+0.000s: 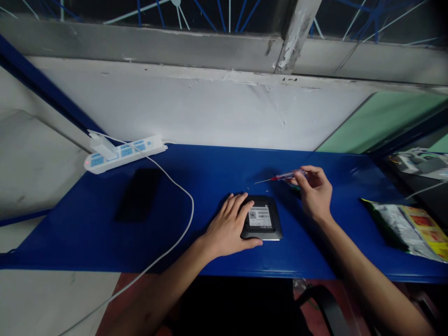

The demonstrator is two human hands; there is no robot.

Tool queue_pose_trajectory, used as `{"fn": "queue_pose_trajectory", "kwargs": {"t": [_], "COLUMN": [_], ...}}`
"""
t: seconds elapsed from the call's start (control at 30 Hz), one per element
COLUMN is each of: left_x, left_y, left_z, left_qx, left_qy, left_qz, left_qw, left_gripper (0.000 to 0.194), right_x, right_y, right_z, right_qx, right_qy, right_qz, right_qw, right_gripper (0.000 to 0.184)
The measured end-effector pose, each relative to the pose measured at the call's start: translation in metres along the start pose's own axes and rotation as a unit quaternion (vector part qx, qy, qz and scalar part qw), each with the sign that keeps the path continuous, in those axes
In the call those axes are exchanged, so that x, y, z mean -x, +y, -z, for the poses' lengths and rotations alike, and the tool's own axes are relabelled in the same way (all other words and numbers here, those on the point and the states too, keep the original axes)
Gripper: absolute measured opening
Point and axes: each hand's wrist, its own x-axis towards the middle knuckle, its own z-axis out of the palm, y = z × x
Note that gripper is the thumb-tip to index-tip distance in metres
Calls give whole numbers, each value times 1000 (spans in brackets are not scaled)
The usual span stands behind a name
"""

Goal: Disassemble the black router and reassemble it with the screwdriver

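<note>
A flat black electronic device (276, 224) lies on the blue table, its white label with a square code facing up. My left hand (227, 228) clasps its left side, the fingers over the top and far edge and the thumb along the near edge. Part of the device is hidden under that hand. Held in the closed fingers of my right hand (317, 193) is a screwdriver (285, 176) with a clear and red handle. Its thin shaft points left, above the table beyond the device. Two tiny screw-like pieces (267, 191) lie near the device's far edge.
A white power strip (136, 151) with a plugged-in charger sits at the back left. Its white cable (192, 205) curves across the table. A dark phone-like slab (138, 195) lies at the left, a shiny packet (413, 228) at the right. The wall (210, 112) borders the back edge.
</note>
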Motion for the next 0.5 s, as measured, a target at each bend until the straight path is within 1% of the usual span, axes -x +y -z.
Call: {"fn": "queue_pose_trajectory", "kwargs": {"t": [0.13, 0.27, 0.5], "left_x": [1, 1, 2], "left_y": [-1, -2, -3], "left_z": [-1, -2, -2], "left_qx": [-1, -2, -12], "left_qy": [-5, -10, -3], "left_qz": [8, 14, 19], "left_qw": [1000, 1000, 1000], "left_gripper": [102, 102, 99], "right_x": [-2, 5, 15], "right_y": [-3, -1, 6], "right_z": [19, 35, 48], "right_qx": [-16, -32, -53], "right_qy": [21, 36, 27], "right_qz": [-5, -32, -59], "right_qw": [1000, 998, 996], "right_gripper": [31, 29, 29]}}
